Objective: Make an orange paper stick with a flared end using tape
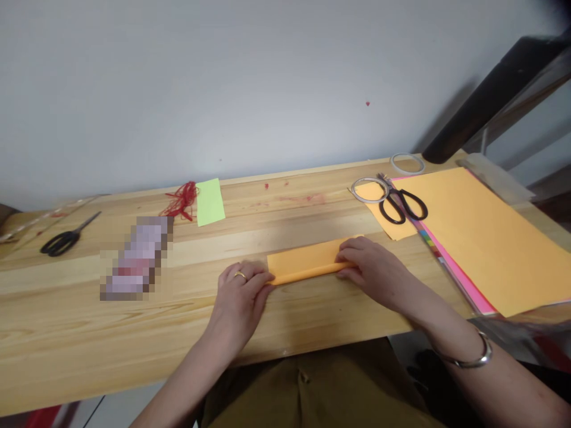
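A strip of orange paper (303,258) lies on the wooden table in front of me, its near edge folded or rolled over along its length. My left hand (243,291) pinches the left end of that near edge between thumb and fingers. At the right end my right hand (370,267) grips the same paper, thumb below and fingers on top. Both hands rest low, close to the tabletop. The fingertips partly hide the two ends of the paper.
Black-handled scissors (404,205) and a tape roll (370,190) lie on orange paper pieces at right, beside a stack of orange sheets (495,238). Left are red string (182,201), a green paper (210,202), a blurred-out object (138,255) and other scissors (66,239).
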### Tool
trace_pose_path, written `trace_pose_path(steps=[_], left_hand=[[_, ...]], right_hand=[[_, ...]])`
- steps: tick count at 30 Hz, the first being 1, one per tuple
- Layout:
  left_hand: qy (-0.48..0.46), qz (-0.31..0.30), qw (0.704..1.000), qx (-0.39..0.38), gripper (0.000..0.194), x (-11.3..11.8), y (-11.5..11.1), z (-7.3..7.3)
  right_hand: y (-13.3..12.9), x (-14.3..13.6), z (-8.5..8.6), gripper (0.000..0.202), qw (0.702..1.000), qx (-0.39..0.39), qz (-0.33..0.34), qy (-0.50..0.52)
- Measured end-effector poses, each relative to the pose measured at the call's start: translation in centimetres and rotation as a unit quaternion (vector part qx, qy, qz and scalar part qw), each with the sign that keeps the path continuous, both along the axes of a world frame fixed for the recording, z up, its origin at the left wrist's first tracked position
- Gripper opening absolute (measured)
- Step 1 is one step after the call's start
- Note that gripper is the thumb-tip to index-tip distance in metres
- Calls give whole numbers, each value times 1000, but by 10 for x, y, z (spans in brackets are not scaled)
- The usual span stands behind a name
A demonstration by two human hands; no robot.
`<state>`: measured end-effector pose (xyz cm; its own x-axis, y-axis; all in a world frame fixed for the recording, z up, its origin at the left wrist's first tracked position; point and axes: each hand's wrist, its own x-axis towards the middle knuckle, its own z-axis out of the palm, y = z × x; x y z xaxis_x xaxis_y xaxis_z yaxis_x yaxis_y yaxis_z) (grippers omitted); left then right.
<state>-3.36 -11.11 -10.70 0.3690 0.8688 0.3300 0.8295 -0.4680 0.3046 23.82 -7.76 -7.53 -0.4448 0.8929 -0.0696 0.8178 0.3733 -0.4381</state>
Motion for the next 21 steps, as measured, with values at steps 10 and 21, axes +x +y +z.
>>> trace_pose_path(steps=[10, 21], left_hand=[[11, 1, 1000, -6, 14, 0, 0, 1], [53, -6, 995, -85, 19, -1, 10, 13]], right_hand=[[-13, -36, 2, 16, 997, 78, 14, -7], [-12, -71, -21, 7, 991, 122, 61, -15]])
